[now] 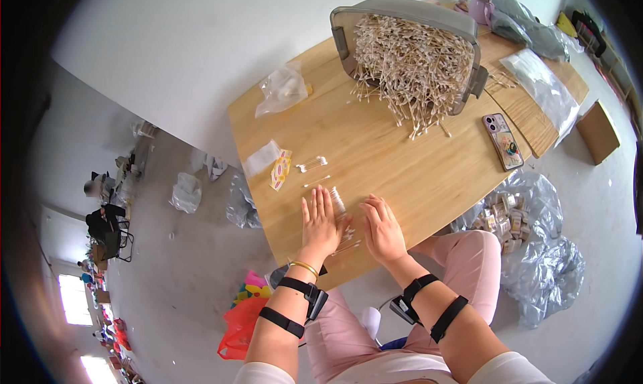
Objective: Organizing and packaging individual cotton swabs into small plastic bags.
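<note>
My left hand (319,222) lies flat on the wooden table (402,163), fingers together and stretched out. My right hand (383,226) lies flat beside it, a small gap apart. Between them sits a small clear packet of cotton swabs (341,213), touched by both hands at its sides. A few loose cotton swabs (313,163) lie just beyond my left hand. Farther back a grey bin (408,12) is tipped on its side, spilling a big heap of cotton swabs (415,69) onto the table.
A phone (503,141) lies face down at the table's right. Clear plastic bags (281,89) and a yellow printed label (280,169) sit on the left part. Silver bags with small boxes (509,216) stand on the floor right; an orange bag (240,327) is near my left knee.
</note>
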Tool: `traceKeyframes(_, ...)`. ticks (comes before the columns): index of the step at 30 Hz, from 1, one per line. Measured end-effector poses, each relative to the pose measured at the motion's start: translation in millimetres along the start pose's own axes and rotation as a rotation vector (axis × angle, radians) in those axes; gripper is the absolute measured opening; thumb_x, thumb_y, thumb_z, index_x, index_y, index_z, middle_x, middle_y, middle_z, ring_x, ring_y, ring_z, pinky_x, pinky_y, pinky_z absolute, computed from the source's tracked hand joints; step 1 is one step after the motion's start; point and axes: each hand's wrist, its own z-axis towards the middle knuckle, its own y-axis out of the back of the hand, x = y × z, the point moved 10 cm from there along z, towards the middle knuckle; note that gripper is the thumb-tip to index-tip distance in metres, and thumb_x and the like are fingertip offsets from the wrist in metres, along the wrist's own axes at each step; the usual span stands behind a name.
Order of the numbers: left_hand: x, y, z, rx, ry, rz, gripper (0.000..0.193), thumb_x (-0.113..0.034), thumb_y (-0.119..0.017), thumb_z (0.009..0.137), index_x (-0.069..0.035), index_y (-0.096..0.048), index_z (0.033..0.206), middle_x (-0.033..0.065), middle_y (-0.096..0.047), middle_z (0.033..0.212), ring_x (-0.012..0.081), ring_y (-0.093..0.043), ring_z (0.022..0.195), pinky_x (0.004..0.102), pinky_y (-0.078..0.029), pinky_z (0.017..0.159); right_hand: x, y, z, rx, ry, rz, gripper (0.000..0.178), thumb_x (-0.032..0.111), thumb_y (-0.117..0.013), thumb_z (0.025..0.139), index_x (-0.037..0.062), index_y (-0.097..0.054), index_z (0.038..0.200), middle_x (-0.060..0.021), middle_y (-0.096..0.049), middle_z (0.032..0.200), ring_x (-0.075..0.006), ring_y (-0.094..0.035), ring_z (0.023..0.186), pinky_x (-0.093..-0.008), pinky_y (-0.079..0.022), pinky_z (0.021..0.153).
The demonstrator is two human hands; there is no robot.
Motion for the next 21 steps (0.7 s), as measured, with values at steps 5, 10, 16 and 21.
traceKeyframes(5, 6.9, 14.8, 12.8, -0.094, -0.051, -0.022, 0.091, -0.061, -0.034, 0.104, 0.006, -0.01, 0.16, 0.0225, -0.01, 0.169, 0.0317, -0.005, 0.158, 0.0521, 0.002, 0.127, -3.4, -1.6, -3.3, 0.009, -0.01, -0.032, 0.029, 0.001, -0.06, 0.089, -0.0011, -0.059, 0.119, -0.0191, -0.057, 0.123, -0.038, -0.052, 0.129, -0.048, -0.041, 0.114)
traceKeyframes(10, 22.0, 22.7, 30.6, -0.091, 0.008, -0.034, 0.084, -0.057, -0.034, 0.105, 0.004, -0.015, 0.16, 0.017, -0.019, 0.168, 0.0274, -0.013, 0.157, 0.0533, 0.002, 0.127, -0.3, 0.2, -0.3, 0.013, -0.01, -0.031, 0.031, 0.001, -0.061, 0.089, -0.001, -0.058, 0.12, -0.019, -0.058, 0.123, -0.0376, -0.052, 0.13, -0.0479, -0.04, 0.115)
traceKeyframes(16, -0.7, 21.1, 1.5, -0.135, -0.027, -0.021, 0.079, -0.053, -0.042, 0.104, 0.003, -0.025, 0.158, 0.0159, -0.035, 0.16, 0.0309, -0.031, 0.148, 0.0572, -0.004, 0.126, -1.8, 1.2, 0.3, 0.012, 0.004, -0.067, 0.035, 0.003, -0.063, 0.088, -0.0002, -0.057, 0.122, -0.0191, -0.058, 0.123, -0.0374, -0.052, 0.13, -0.0481, -0.039, 0.116)
traceKeyframes(21, -14.6, 19.7, 2.6, -0.057, 0.014, -0.071, 0.08, -0.052, -0.043, 0.104, 0.003, -0.024, 0.158, 0.0195, -0.029, 0.163, 0.033, -0.024, 0.152, 0.0587, -0.004, 0.125, -7.0, 4.3, -0.2, 0.007, -0.001, -0.053, 0.03, 0.003, -0.06, 0.091, -0.0006, -0.058, 0.121, -0.0196, -0.058, 0.124, -0.0383, -0.051, 0.131, -0.048, -0.04, 0.115)
